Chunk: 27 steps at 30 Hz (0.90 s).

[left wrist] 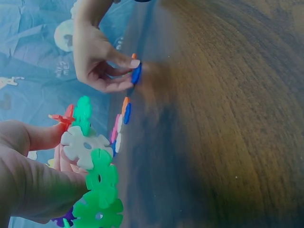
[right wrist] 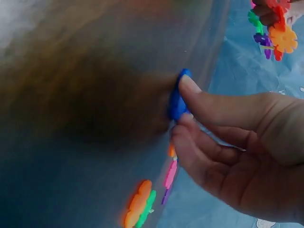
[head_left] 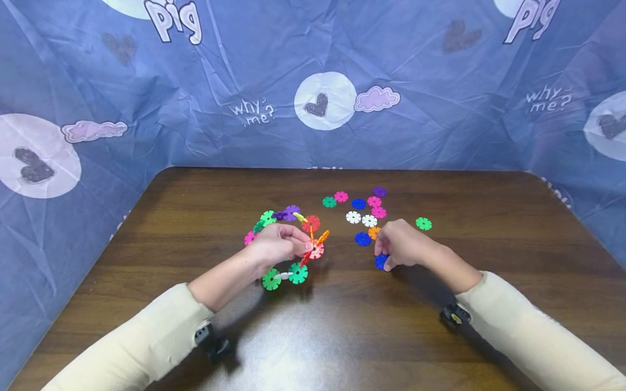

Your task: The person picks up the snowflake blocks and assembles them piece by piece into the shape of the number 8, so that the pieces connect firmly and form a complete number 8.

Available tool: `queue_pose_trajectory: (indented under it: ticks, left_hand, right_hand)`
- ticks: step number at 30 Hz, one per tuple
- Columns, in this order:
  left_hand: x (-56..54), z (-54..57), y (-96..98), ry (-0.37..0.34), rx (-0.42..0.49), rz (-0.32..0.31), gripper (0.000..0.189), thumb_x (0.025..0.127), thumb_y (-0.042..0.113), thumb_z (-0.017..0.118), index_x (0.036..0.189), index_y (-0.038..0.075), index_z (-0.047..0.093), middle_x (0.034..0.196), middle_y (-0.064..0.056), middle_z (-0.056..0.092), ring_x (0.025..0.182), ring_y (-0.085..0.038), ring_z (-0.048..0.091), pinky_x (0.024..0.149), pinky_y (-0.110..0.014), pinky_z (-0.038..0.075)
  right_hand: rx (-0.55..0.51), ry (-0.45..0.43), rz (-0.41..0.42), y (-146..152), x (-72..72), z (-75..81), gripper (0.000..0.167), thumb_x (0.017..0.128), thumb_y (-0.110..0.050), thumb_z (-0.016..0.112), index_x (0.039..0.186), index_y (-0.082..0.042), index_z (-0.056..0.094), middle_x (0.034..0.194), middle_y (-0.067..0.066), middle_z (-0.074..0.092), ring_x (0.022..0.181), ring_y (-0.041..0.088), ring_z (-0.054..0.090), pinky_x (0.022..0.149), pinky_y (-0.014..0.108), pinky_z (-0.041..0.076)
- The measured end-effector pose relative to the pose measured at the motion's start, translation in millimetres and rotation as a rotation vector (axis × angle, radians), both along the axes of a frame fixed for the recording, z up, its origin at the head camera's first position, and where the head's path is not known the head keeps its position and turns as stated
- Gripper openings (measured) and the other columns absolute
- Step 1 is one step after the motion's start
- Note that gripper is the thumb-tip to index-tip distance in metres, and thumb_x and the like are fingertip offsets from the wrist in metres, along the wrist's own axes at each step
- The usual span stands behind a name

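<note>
My left hand grips a chain of interlocking plastic snowflake discs near its red and orange end. The chain curves around that hand in greens, white, pink, purple, yellow, red and orange. In the left wrist view, a white disc and green discs of the chain stand close to the fingers. To the right, my right hand pinches a loose blue disc between thumb and fingertips. That blue disc appears nearly edge-on in the right wrist view, low over the table.
Several loose discs lie on the brown wooden table beyond the right hand: white, blue, pink, purple and dark green. A bright green disc lies farther right. A blue printed cloth surrounds the table's back and sides.
</note>
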<state>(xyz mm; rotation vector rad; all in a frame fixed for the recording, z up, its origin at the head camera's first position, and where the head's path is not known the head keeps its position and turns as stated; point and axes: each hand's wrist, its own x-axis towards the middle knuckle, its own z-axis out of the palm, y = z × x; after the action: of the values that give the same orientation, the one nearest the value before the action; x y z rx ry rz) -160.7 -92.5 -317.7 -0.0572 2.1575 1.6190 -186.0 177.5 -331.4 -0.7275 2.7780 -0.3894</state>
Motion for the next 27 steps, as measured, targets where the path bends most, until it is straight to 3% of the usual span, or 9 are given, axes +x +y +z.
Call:
queue_pose_trajectory:
  ticks: [3,10,13,17,22,27]
  left_hand:
    - [0.4,-0.7,-0.5,-0.006,-0.008,-0.005,0.014,0.087,0.000,0.063,0.100,-0.004,0.066,0.070,0.008,0.067,0.072,-0.007,0.058,0.077,-0.024,0.050]
    - [-0.2,-5.0,-1.4,0.008,-0.003,-0.018,0.013,0.086,-0.002,0.063,0.098,-0.005,0.064,0.069,0.008,0.066,0.071,-0.006,0.060,0.078,-0.025,0.052]
    - [0.1,-5.3,-1.4,0.010,-0.007,-0.020,0.013,0.085,-0.002,0.064,0.098,-0.005,0.065,0.069,0.009,0.066,0.071,-0.006,0.060,0.078,-0.025,0.052]
    - [1.2,-5.4,-1.3,0.005,-0.010,-0.026,0.013,0.085,-0.002,0.064,0.098,-0.005,0.065,0.069,0.008,0.066,0.071,-0.006,0.060,0.079,-0.025,0.052]
    - [2.5,-3.9,0.5,-0.011,-0.033,-0.042,0.013,0.085,0.001,0.066,0.097,-0.002,0.065,0.069,0.007,0.065,0.072,-0.009,0.060,0.081,-0.026,0.052]
    - [2.4,-3.4,2.6,-0.018,-0.052,-0.050,0.012,0.084,0.000,0.065,0.096,-0.001,0.065,0.069,0.007,0.063,0.072,-0.010,0.058,0.079,-0.024,0.050]
  right_hand:
    - [-0.040,-0.018,-0.043,0,-1.2,-0.1,0.023,0.063,-0.011,0.089,0.072,-0.010,0.068,0.066,0.000,0.065,0.063,0.008,0.056,0.061,0.022,0.047]
    - [-0.318,-0.101,-0.225,-6,-4.3,-5.4,0.012,0.072,-0.006,0.082,0.079,-0.004,0.074,0.068,0.007,0.072,0.052,0.008,0.063,0.053,0.023,0.051]
    - [-0.397,-0.122,-0.304,-10,-5.7,-4.9,0.013,0.074,-0.007,0.081,0.085,-0.002,0.076,0.074,0.011,0.075,0.054,0.009,0.067,0.054,0.024,0.053]
    - [-0.579,-0.226,-0.385,-19,-6.4,-0.1,0.020,0.077,-0.005,0.079,0.094,0.005,0.074,0.082,0.017,0.075,0.056,0.010,0.069,0.062,0.032,0.059]
    - [-0.801,-0.363,-0.424,-30,-4.7,8.0,0.030,0.080,-0.001,0.074,0.105,0.014,0.067,0.081,0.013,0.076,0.062,0.011,0.070,0.072,0.042,0.059]
    - [-0.850,-0.377,-0.412,-37,-1.4,13.7,0.031,0.081,-0.002,0.074,0.107,0.014,0.066,0.080,0.007,0.076,0.065,0.013,0.071,0.074,0.042,0.059]
